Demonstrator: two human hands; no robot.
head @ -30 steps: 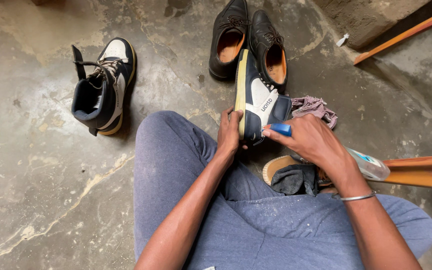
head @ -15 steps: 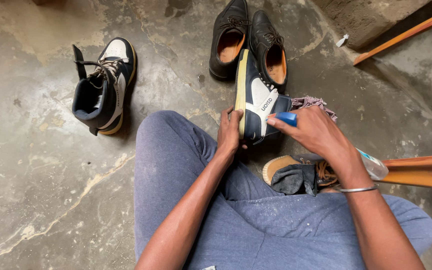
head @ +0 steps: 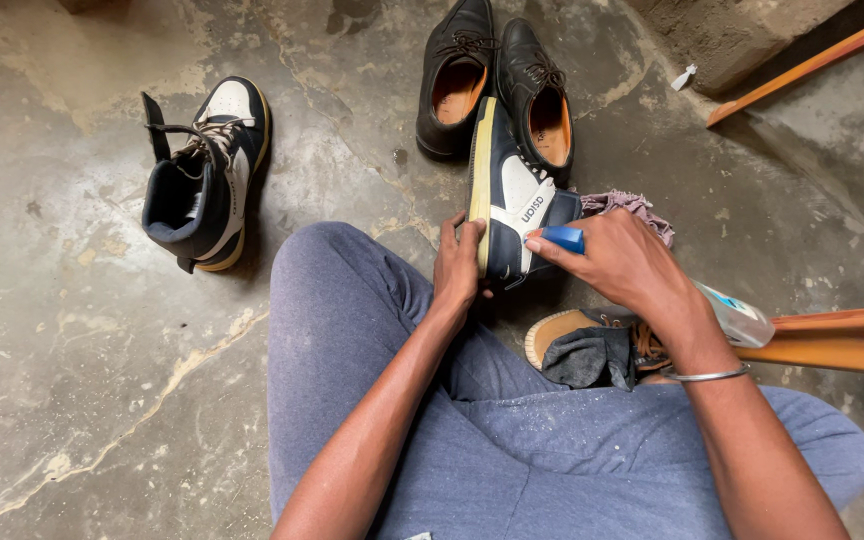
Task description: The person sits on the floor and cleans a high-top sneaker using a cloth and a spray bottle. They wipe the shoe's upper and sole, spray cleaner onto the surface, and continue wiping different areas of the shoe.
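In the head view, the left hand (head: 459,265) grips with closed fingers the yellowish rubber sole edge of a navy and white leather high-top sneaker (head: 512,195), which stands on its side in the middle of the scene, just beyond the knee in grey-blue fabric trousers (head: 372,330). The right hand (head: 624,262) is closed around a small blue-tipped tool (head: 560,238), whose kind I cannot tell, and the blue tip touches the navy heel part of the sneaker. Far from the person, a pair of black smooth leather lace-up shoes (head: 497,85) with orange lining lies just behind the sneaker's toe and touches it. At the left, well apart, the second navy and white high-top sneaker (head: 207,170) stands alone with loose laces, and much bare room lies around it on the rough, stained concrete floor (head: 82,330). At the right the room is narrow: a crumpled pinkish cloth (head: 632,212) lies just beside the held sneaker, a clear plastic bottle (head: 737,318) lies under the right wrist, and an orange wooden bar (head: 832,340) runs to the right edge. Near the right knee is a tan shoe with a dark grey sock (head: 587,355).
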